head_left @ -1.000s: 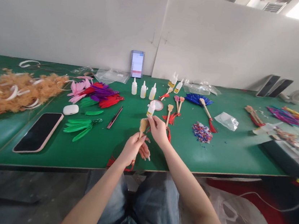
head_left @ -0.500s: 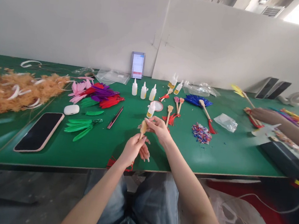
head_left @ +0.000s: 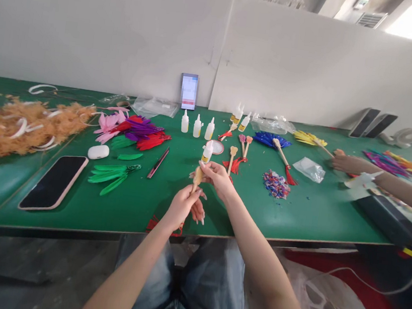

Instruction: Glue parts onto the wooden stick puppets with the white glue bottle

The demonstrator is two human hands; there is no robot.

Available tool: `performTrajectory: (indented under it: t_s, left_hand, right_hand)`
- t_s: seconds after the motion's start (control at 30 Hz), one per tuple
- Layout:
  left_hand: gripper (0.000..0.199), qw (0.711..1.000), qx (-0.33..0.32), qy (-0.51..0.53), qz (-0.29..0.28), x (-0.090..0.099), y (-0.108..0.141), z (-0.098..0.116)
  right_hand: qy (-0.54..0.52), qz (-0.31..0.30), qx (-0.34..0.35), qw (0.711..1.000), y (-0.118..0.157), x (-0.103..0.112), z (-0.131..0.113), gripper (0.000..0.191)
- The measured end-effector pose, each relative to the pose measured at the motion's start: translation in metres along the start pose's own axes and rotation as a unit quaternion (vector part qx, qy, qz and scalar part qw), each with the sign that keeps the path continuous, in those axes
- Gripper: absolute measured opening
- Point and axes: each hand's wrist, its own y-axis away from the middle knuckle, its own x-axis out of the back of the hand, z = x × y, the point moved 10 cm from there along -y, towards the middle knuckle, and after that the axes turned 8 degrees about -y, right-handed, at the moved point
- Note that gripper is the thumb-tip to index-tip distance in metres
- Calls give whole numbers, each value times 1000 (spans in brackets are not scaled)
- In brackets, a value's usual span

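My left hand grips the lower shaft of a small wooden fan handle, held upright over the near edge of the green table. A red tassel hangs from the handle below that hand. My right hand pinches the handle's rounded top with its fingertips. A small white glue bottle stands just beyond my right hand.
Green feathers, a phone, a white earbud case and a dark knife lie to the left. Colourful feathers, glue bottles, spare handles, a blue fan and sequins lie beyond. Another person's hand rests at the right.
My hands stay almost still on the handle; the right fingers shift slightly on its top. The other person's arm has come in at the right and laid a yellow feather fan on the table.
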Motion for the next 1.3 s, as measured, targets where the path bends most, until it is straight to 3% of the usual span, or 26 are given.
performTrajectory:
  t_s: [0.5,0.7,0.9,1.3]
  left_hand:
    - [32,998,-2,60,11,5,5,1]
    - [34,999,-8,46,16,4,2,0]
    - [34,999,-12,36,29,5,3,0]
    - [28,998,-21,44,39,7,2,2]
  right_hand:
    - [1,-100,18,995,9,-18,-2,37]
    - [75,-13,86,993,6,-8,-11,37]
    - [89,39,107,989,7,-9,-12,40]
    - [113,53,114,986,7,-4,-9,46]
